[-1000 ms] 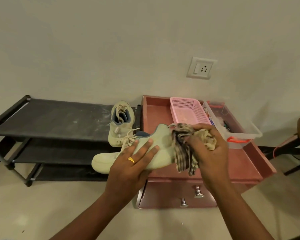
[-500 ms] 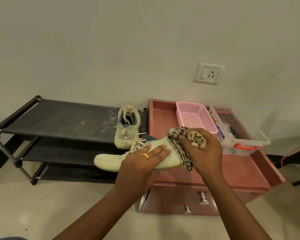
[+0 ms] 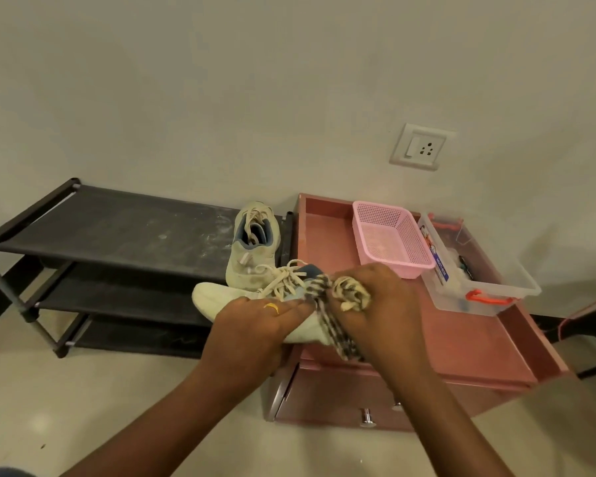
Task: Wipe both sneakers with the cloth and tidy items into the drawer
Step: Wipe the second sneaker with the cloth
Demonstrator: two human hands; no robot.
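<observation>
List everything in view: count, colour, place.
shoe rack: 1, black, against wall
drawer unit: 1, pink, right of shoe rack
second sneaker: 1, cream, shoe rack's top shelf
held sneaker: 1, cream, over drawer unit's left edge
cloth: 1, checked beige, against held sneaker
basket: 1, pink, on drawer unit
clear box: 1, orange latches, right of basket
wall socket: 1, white, above drawer unit
ring: 1, gold, on a finger
left hand: 1, holds held sneaker
right hand: 1, grips cloth

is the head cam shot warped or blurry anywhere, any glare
Head view: wide-angle warp bows the shoe rack and splays the edges of the pink cabinet; light is soft and even, with only a faint sheen on the floor and a glint on a drawer knob; the cloth in the right hand looks slightly soft.
</observation>
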